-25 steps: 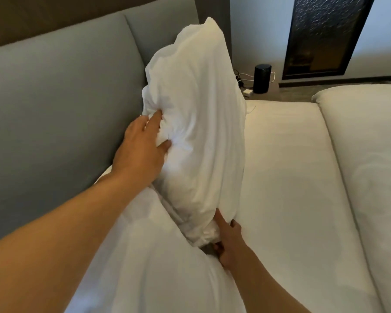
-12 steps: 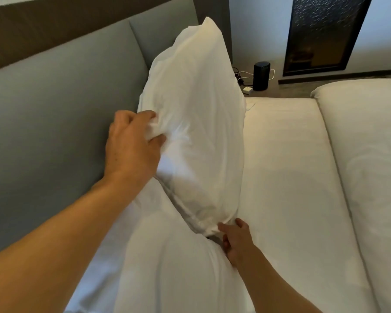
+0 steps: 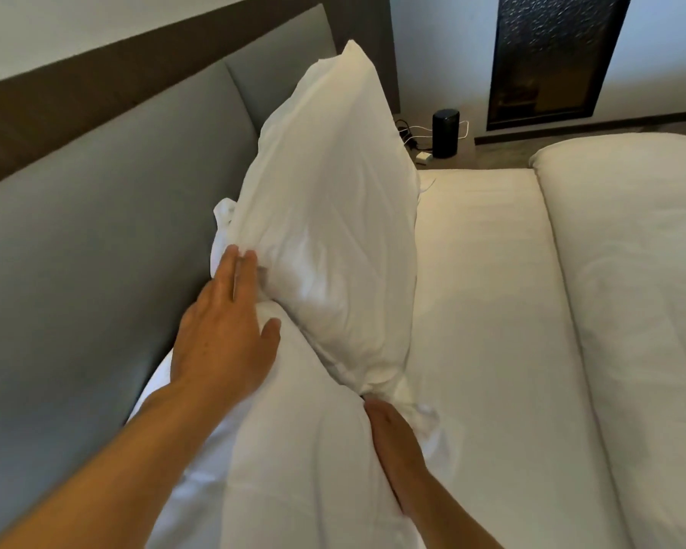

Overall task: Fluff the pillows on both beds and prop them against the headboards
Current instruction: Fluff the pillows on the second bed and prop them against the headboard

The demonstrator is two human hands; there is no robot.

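Note:
A white pillow [image 3: 333, 215] stands on end, leaning against the grey padded headboard [image 3: 96, 239]. My left hand [image 3: 222, 334] lies flat with fingers spread against the pillow's lower left side, gripping nothing. A second white pillow [image 3: 294, 469] lies nearer to me under both arms. My right hand [image 3: 393, 441] rests at the upright pillow's bottom corner, between the two pillows; its fingertips are hidden in the cloth.
A white mattress sheet [image 3: 492, 311] stretches to the right, with a folded white duvet [image 3: 630, 271] beyond it. Behind the bed's far end stand a black cylinder speaker [image 3: 444, 132], cables and a white plug [image 3: 423, 156]. A dark framed panel [image 3: 551, 57] hangs on the wall.
My left hand let go of the pillow's edge and now lies flat lower on it. The pillow settled back toward the headboard. My right hand stayed at the bottom corner.

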